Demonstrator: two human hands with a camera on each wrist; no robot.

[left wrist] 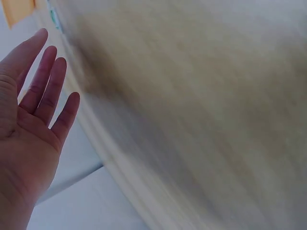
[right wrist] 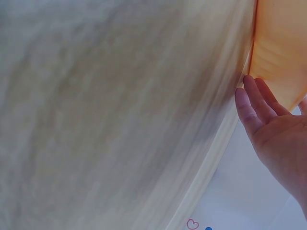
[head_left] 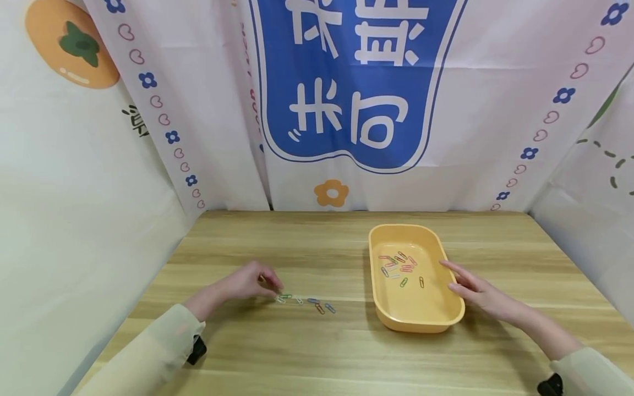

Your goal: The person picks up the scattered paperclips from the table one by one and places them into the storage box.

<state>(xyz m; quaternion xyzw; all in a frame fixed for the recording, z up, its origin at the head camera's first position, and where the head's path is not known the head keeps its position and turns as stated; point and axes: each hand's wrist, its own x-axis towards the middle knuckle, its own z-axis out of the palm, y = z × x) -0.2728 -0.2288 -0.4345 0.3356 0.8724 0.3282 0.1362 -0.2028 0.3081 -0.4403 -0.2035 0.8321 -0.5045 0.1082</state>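
My left hand (head_left: 250, 281) is low over the table, its fingertips right by a white paper clip (head_left: 280, 300) at the left end of a small scatter. In the left wrist view the fingers (left wrist: 50, 98) look fairly straight, and no clip shows between them. Beside it lie a green paper clip (head_left: 285, 296), another white one (head_left: 298, 300), two blue ones and a brown one (head_left: 320, 309). With fairly straight fingers, my right hand (head_left: 482, 297) touches the right side of a yellow plastic tray (head_left: 416, 322). Several coloured paper clips (head_left: 406, 269) lie inside the tray, mostly toward its far left.
The wooden table (head_left: 297, 357) ends at a white printed cloth (head_left: 223, 165) hanging behind it. More white cloth hangs along both sides. Wood-grain table surface lies between the loose clips and the tray.
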